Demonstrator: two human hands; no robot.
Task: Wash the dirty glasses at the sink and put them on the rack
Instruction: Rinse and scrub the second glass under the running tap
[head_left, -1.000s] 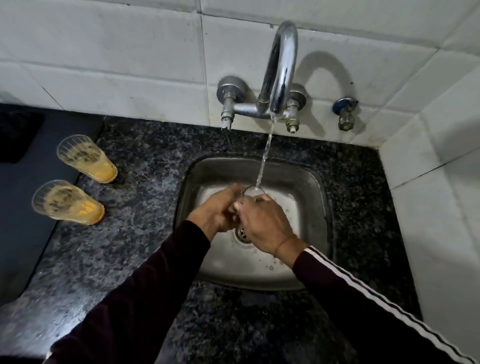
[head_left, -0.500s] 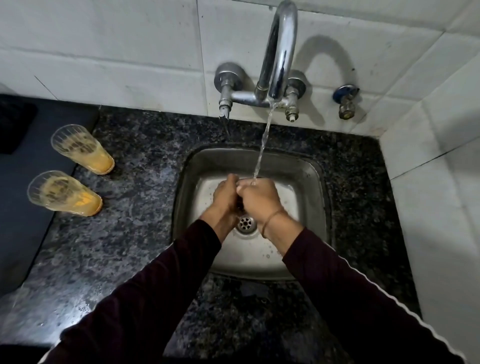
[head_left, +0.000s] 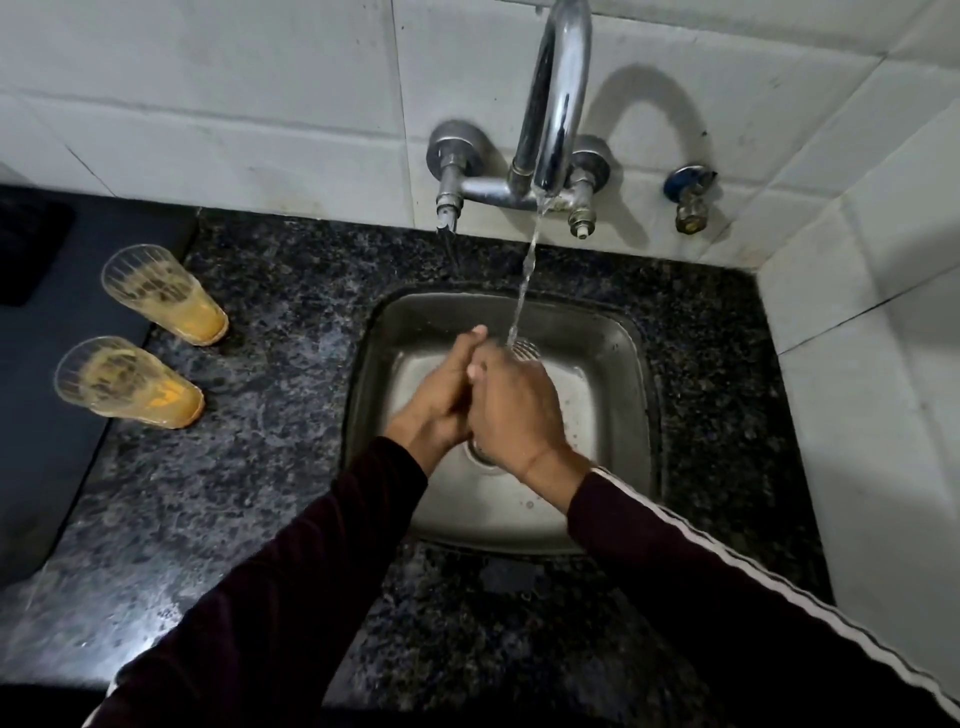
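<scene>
Head view looks down on a square stainless-steel sink (head_left: 613, 332) set into a dark speckled granite tabletop (head_left: 270, 467). Both hands are over the basin, pressed close together around a clear ribbed drinking glass (head_left: 525, 347), of which only a bit of the rim shows past the fingers. The left hand (head_left: 441, 395) wraps it from the left, with its thumb up against the right hand (head_left: 511, 410), which covers it from above and the right; each grip is clenched around the glass. A thin stream of water (head_left: 527, 270) falls from the curved chrome wall tap (head_left: 558, 104) and lands at the visible rim. Both arms wear dark maroon sleeves (head_left: 291, 587), the right one with a white stripe along its outer edge.

On the tabletop left of the sink stand two more clear ribbed glasses smeared with orange-yellow residue, a far dirty glass (head_left: 166, 296) and a near dirty glass (head_left: 127, 382), just beside each other and well apart from the basin. White wall tiles (head_left: 208, 104) back the sink, and a small blue-capped valve (head_left: 688, 197) sits on the wall to the right of the tap.
</scene>
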